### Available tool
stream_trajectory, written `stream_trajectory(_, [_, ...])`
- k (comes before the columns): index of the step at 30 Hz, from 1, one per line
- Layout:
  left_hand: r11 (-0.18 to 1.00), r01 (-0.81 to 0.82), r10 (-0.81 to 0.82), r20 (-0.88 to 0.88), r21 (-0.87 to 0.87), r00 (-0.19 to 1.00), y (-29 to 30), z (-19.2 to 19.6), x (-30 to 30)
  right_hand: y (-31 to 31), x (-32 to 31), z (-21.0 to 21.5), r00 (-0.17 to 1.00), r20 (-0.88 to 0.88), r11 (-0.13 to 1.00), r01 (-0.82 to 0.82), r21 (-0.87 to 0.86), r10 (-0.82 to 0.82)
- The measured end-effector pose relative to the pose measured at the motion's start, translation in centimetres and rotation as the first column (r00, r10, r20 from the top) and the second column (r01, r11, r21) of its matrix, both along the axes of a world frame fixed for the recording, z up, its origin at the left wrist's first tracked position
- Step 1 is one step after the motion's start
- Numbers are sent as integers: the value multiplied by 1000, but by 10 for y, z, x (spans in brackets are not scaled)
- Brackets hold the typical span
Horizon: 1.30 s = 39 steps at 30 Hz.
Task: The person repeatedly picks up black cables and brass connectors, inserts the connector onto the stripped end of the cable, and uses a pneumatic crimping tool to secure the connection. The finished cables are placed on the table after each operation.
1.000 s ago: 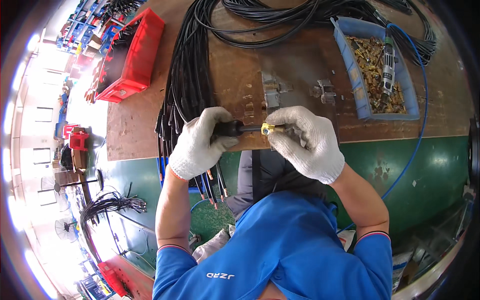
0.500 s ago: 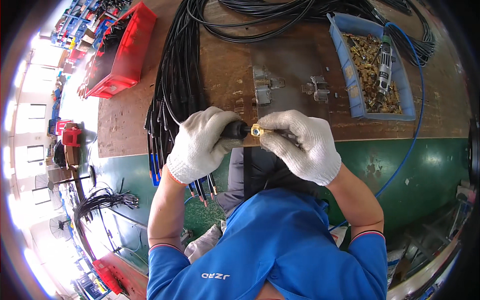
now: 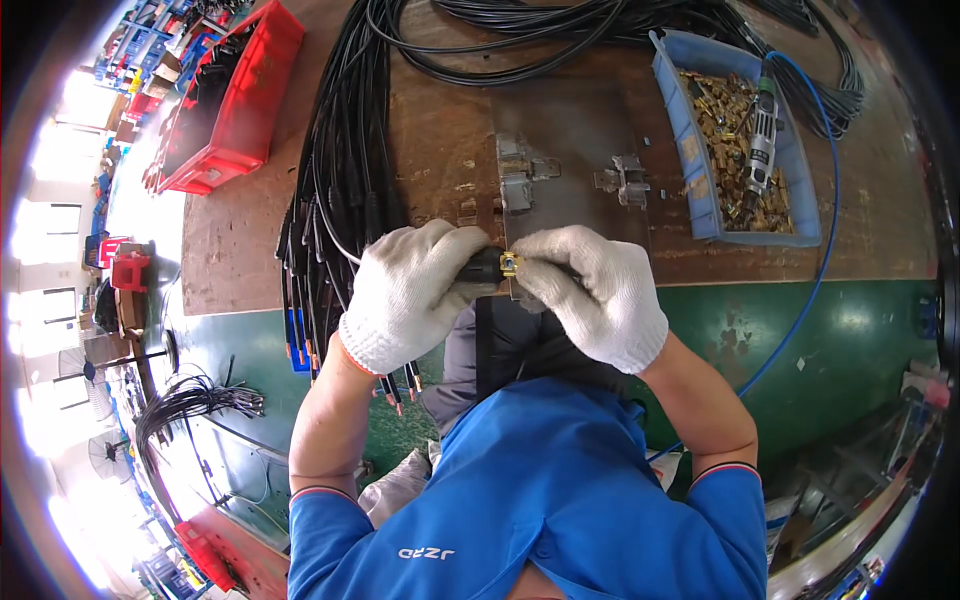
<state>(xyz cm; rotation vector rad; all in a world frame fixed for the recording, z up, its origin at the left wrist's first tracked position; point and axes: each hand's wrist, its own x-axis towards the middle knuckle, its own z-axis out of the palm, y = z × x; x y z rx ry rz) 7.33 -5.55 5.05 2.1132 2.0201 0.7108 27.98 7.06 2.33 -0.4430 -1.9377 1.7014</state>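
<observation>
Both my hands wear white knit gloves and meet at the front edge of the brown workbench (image 3: 440,150). My left hand (image 3: 405,295) is closed around the end of a black cable (image 3: 482,266). My right hand (image 3: 595,290) pinches a small brass fitting (image 3: 510,264) against that cable end. A thick bundle of black cables (image 3: 335,190) hangs over the bench edge just left of my left hand, its ends dangling below.
A blue bin (image 3: 735,140) of brass fittings with a grey rotary tool (image 3: 760,135) lies at the right. Metal clamps (image 3: 520,180) sit on a grey plate behind my hands. A red crate (image 3: 235,100) stands at the left. A blue hose (image 3: 815,270) curves down the right.
My hands have stayed joined on the cable end and fitting, with my right fingers shifting slightly on the fitting; the view has drifted a little.
</observation>
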Motion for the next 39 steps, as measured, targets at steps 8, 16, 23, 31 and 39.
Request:
stream_trajectory(8, [999,-32,30,-79,-16,996,1,-1,5,12,-3,-2,999,-42,968,16,249,-6])
stream_trajectory(16, [996,-19,39,-219,91,975,6,-2,12,18,-4,-6,998,-62,944,50,326,-31])
stream_trajectory(23, [1000,8,-12,-156,-30,988,9,-3,9,28,-6,-11,988,-146,798,57,601,40])
stream_trajectory(31, [990,-68,22,-338,-124,941,20,-4,14,31,-14,-29,997,-74,943,26,331,-1])
stream_trajectory(39, [972,-110,26,-366,-210,930,43,19,-9,26,-46,-15,998,35,998,59,29,-60])
